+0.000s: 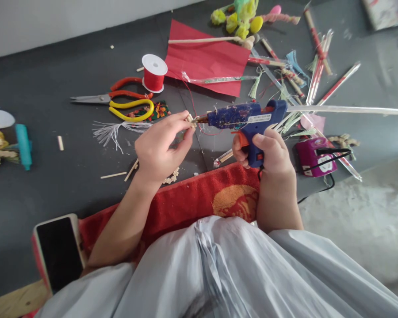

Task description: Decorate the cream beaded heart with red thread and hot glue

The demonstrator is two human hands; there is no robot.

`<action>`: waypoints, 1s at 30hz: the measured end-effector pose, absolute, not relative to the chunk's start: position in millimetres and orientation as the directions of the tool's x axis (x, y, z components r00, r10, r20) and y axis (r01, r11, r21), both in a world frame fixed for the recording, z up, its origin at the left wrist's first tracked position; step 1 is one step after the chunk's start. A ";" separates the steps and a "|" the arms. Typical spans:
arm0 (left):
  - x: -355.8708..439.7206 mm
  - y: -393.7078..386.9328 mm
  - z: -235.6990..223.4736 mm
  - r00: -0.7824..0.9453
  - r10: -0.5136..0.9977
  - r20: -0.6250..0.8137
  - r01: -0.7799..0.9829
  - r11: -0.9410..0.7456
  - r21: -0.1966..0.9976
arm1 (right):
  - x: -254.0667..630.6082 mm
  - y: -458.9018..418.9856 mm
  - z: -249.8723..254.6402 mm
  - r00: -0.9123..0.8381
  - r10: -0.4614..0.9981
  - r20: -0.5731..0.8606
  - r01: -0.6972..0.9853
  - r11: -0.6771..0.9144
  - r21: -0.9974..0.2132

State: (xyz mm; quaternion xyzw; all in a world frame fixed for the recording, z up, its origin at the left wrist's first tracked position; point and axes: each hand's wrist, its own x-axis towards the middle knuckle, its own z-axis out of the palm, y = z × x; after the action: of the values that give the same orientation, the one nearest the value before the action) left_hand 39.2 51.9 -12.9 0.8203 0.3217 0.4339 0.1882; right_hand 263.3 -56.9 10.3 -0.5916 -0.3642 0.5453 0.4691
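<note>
My right hand [268, 152] grips the handle of a blue glue gun [245, 118], a finger on its orange trigger, with a clear glue stick [345, 110] jutting out the back. The nozzle points left at a small pale wooden piece [189, 119] pinched in the fingertips of my left hand [161, 148]. A thin red thread [191, 99] runs up from the piece toward the red spool [154, 73]. Both hands hover over the dark grey floor, just above a red cloth [192, 198] in front of my lap.
Red-handled scissors [109, 95] and yellow-handled pliers [132, 109] lie at the left by a pale tassel [111, 130]. A red paper sheet [207, 59], wrapped sticks [318, 66], pompoms [242, 17] and a purple box [313, 157] lie beyond. A phone [59, 251] is lower left.
</note>
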 end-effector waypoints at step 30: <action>39.1 51.4 -16.1 0.450 0.640 0.622 0.411 -0.767 0.493 | 266.4 -59.1 6.6 0.084 0.976 -0.200 -0.128 -0.189 -0.974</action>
State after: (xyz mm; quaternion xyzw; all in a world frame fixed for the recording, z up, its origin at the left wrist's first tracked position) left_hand 39.1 51.4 -16.1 0.8405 0.3125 0.4209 0.1365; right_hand 266.4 -59.1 6.6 -0.5392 -0.3931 0.5511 0.5011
